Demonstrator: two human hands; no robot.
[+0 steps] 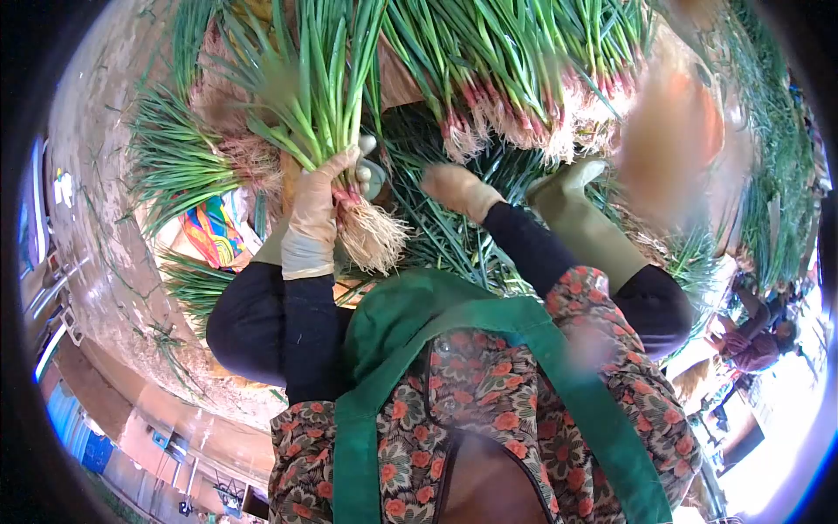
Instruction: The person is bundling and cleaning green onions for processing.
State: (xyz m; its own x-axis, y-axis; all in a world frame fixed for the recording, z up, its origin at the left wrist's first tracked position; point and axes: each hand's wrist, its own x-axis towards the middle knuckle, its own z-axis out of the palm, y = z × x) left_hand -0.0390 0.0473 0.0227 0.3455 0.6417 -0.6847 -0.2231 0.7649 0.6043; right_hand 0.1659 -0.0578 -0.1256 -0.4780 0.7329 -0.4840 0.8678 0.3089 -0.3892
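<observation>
My left hand (325, 196), in a pale glove, is closed round the lower stems of a bunch of spring onions (327, 96). Its green leaves point away from me, and its pinkish bases and whitish roots hang below my fist toward my lap. To the right, my right hand (461, 190), also gloved, hovers above loose green leaves (436, 223) between my boots. Its fingers are curled together, and what they may hold is hidden. A row of spring onions (515, 79) lies beyond it, with reddish bases and roots toward me.
More spring onions (188, 153) lie at left beside a colourful printed cloth (212, 231). My right boot (580, 210) stands right of the leaves. A green apron (419, 310) covers my lap. Heaped greens (772, 192) line the far right, with a person (758, 349) below them.
</observation>
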